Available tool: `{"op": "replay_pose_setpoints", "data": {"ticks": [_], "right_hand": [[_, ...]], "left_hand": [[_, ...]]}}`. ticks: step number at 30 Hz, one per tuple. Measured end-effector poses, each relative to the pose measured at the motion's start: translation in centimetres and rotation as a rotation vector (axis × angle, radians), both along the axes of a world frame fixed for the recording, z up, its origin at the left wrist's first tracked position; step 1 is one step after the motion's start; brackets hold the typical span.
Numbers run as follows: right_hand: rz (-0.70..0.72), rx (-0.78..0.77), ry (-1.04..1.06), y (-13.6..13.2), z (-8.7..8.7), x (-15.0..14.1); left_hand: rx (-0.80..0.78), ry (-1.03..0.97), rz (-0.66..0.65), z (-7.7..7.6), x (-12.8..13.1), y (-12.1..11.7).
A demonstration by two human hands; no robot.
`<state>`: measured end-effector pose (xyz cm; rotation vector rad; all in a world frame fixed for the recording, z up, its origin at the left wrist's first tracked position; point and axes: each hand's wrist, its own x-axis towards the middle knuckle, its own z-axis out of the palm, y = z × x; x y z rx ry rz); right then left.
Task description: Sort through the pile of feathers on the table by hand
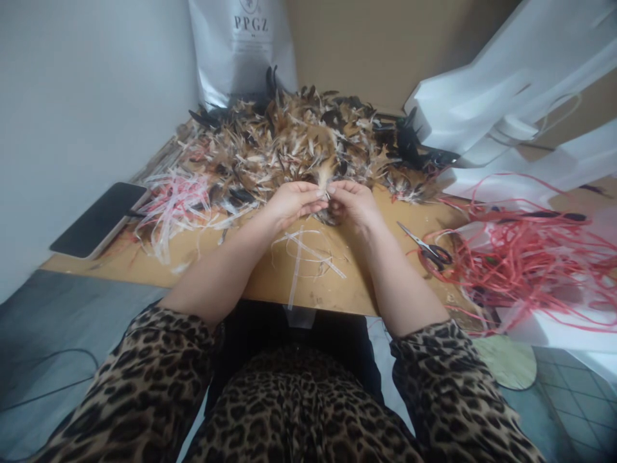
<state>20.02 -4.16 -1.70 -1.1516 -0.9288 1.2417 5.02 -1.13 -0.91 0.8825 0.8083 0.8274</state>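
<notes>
My left hand (294, 202) and my right hand (354, 202) meet at the middle of a wooden board (241, 270), fingers pinched together on a small tuft of brown feathers (325, 173). Just behind the hands lies a big heap of brown, tan and black feathers (289, 141). Thin white strips (303, 251) lie on the board right under my wrists.
Scissors (429, 247) lie to the right of my right arm, beside a tangle of red string (520, 257). Pink and white strips (173, 202) and a dark phone (99, 218) sit at the left. A white bag (241, 45) stands behind; white foam pieces (511, 83) at the right.
</notes>
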Motion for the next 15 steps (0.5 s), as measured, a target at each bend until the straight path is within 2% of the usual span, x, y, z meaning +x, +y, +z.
{"op": "replay_pose_setpoints", "data": {"ticks": [7,15], "right_hand": [[0.115,-0.092,0.082,0.10,0.07,0.37],[0.022,0.041,0.044,0.11,0.25,0.02]], "left_hand": [[0.016,-0.018,-0.032,-0.22,-0.27,0.25],[0.023,-0.050,-0.018,-0.10,-0.16,0.18]]}}
